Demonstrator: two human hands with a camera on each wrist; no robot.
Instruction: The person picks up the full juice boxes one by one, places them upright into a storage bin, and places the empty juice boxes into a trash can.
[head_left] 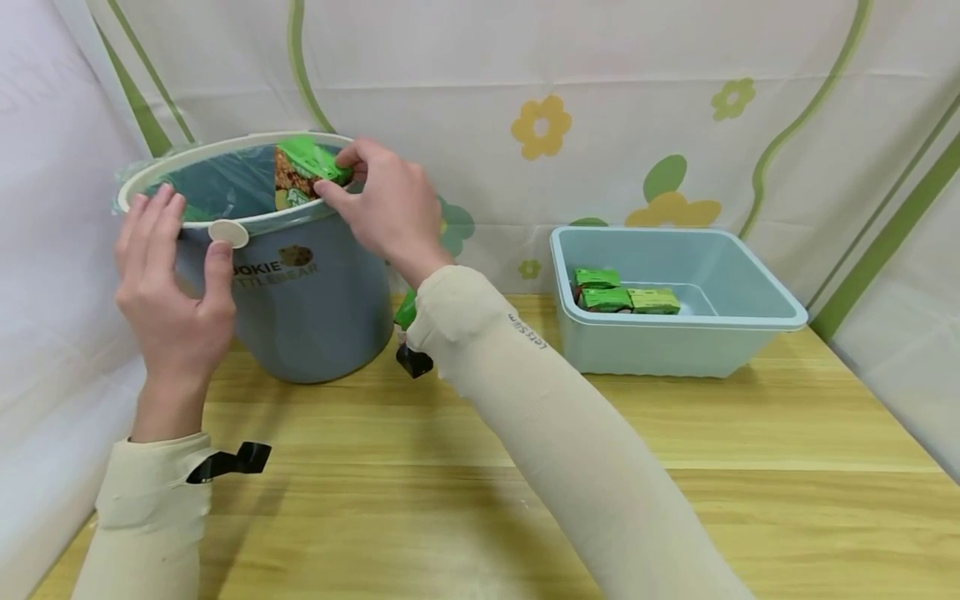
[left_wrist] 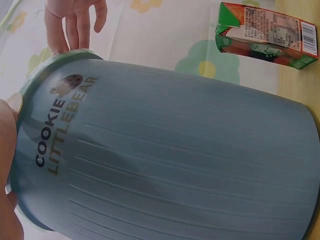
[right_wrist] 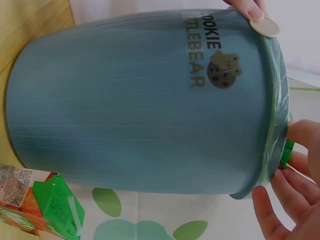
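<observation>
A grey-blue bin [head_left: 315, 292] with a pale rim and a plastic liner [head_left: 217, 179] stands at the left. My right hand [head_left: 393, 196] pinches a green-topped drink carton [head_left: 303, 171] between thumb and fingers at the bin's mouth; in the right wrist view only a green bit of the carton [right_wrist: 287, 152] shows. My left hand [head_left: 176, 292] rests against the near left rim, fingers extended over it, thumb by the round white tab [head_left: 228, 233]. Another drink carton [left_wrist: 267, 35] stands beside the bin, mostly hidden behind my right wrist in the head view.
A light blue basin [head_left: 675, 354] at the right holds several green-topped cartons [head_left: 607, 300]. Both stand on a wood-grain table [head_left: 375, 500]. White cloth with printed flowers [head_left: 542, 127] hangs behind and at the sides.
</observation>
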